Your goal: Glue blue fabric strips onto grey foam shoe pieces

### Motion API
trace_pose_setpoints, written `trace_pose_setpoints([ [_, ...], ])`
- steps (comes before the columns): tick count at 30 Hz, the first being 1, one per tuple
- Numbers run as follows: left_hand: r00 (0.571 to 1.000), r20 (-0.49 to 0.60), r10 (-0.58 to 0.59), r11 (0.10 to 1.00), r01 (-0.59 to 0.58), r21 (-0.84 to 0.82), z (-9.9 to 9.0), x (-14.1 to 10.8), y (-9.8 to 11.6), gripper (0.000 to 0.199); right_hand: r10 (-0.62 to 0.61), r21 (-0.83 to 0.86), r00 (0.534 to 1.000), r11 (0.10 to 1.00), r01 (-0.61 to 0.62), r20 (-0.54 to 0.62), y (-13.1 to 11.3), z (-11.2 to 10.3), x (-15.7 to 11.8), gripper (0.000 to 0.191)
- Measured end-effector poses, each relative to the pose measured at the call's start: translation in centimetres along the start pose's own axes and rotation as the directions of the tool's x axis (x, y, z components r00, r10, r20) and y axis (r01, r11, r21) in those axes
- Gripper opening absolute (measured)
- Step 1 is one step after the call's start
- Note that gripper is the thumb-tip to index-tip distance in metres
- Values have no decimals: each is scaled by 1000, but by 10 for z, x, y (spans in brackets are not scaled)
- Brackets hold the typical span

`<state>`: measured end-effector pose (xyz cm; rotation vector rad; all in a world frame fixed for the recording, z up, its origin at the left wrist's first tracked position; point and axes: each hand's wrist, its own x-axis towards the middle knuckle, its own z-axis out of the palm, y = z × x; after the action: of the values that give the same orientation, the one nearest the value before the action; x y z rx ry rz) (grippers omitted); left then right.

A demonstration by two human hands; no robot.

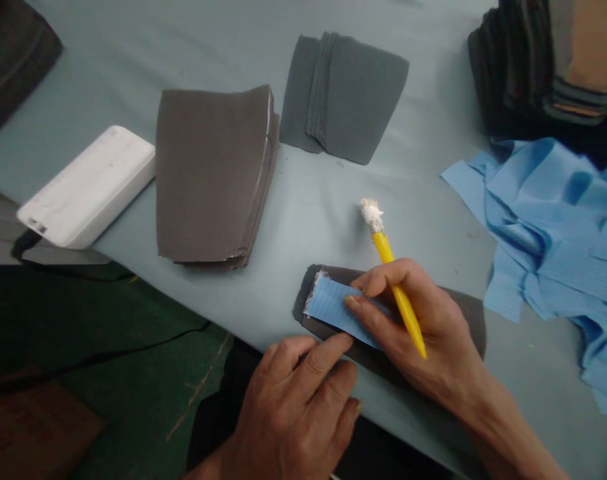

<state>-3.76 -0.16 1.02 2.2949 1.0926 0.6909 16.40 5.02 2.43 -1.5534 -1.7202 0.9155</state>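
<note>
The left hand [288, 417] lies nearest, back up, its fingers half curled and gripping nothing, their tips just beside the near edge of a dark grey sheet [363, 360], as if steadying it against the table. The arm comes in from the bottom of the view. The right hand [448, 353] reaches in from the lower right, wrist low, with two fingers pressed on a ruled pale-blue paper strip [340, 310] that lies on the sheet, pinning it flat. That same hand also keeps a yellow stick [383, 247] tucked against its fingers, its tip wrapped in a white cotton wad [372, 215] and raised clear of the sheet, perhaps to keep it from touching anything. Past the sheet, on a grey-blue table cover [313, 193], lie a thick stack of grey sheets [210, 177] and a fanned pile [353, 100]. A white plastic box [86, 187] sits further left of the sheet, crumpled blue fabric [543, 247] lies to its right, and a dark folded pile [513, 73] sits beyond that.
</note>
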Motion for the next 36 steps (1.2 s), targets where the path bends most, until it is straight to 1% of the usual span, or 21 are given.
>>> trace_pose_setpoints([
  [8,999,34,14,999,-13,-40,-4,2,0,18,0,-48,1000,999,1,17,-4,1,2,12],
  [13,1000,-7,-16,999,16,-36,-2,-1,0,18,-10,-78,999,997,13,31,-6,2,3,12],
  [18,1000,-2,-16,999,16,-42,0,-1,1,16,-11,-120,999,993,15,32,-9,2,3,13],
  [30,998,-63,-31,998,28,-49,5,1,4,16,-71,-200,997,977,78,43,-10,3,1,18],
  [36,998,-64,-17,999,15,-34,3,2,3,14,-70,-214,997,974,74,27,-10,4,2,18],
])
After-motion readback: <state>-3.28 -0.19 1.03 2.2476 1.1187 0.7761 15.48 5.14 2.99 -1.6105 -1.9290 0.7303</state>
